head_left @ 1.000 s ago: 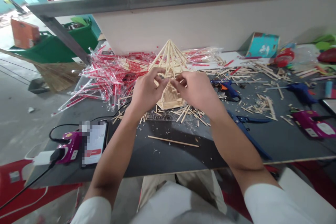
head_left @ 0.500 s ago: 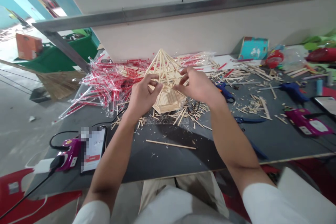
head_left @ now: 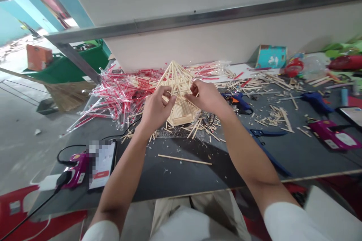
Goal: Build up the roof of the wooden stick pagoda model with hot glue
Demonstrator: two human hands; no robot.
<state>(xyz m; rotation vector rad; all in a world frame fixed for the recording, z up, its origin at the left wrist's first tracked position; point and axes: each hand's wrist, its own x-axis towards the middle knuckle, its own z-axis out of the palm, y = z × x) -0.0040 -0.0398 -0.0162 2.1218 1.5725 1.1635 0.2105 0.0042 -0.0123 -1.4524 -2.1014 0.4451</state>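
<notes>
A small house model (head_left: 178, 96) made of thin wooden sticks, with a pointed roof frame, stands on the dark table (head_left: 175, 173). My left hand (head_left: 156, 108) grips the model's left side with curled fingers. On the right side of the roof, my right hand (head_left: 207, 97) pinches the sticks. A transparent ruler (head_left: 178, 132) lies just in front of the model among loose cut sticks. One long stick (head_left: 185, 159) lies alone nearer to me.
Red-and-clear wrappers (head_left: 118, 90) are heaped at the back left. A phone (head_left: 102, 163) and a purple device (head_left: 75, 165) with cables sit front left. Blue glue guns (head_left: 239, 101), blue cutters (head_left: 264, 139), another purple device (head_left: 332, 137) and stick scraps spread right. A wall panel rises behind.
Both hands have stayed on the stick model, with fingers shifting slightly on the roof. The view has dropped and turned a little, so the model sits lower in the picture.
</notes>
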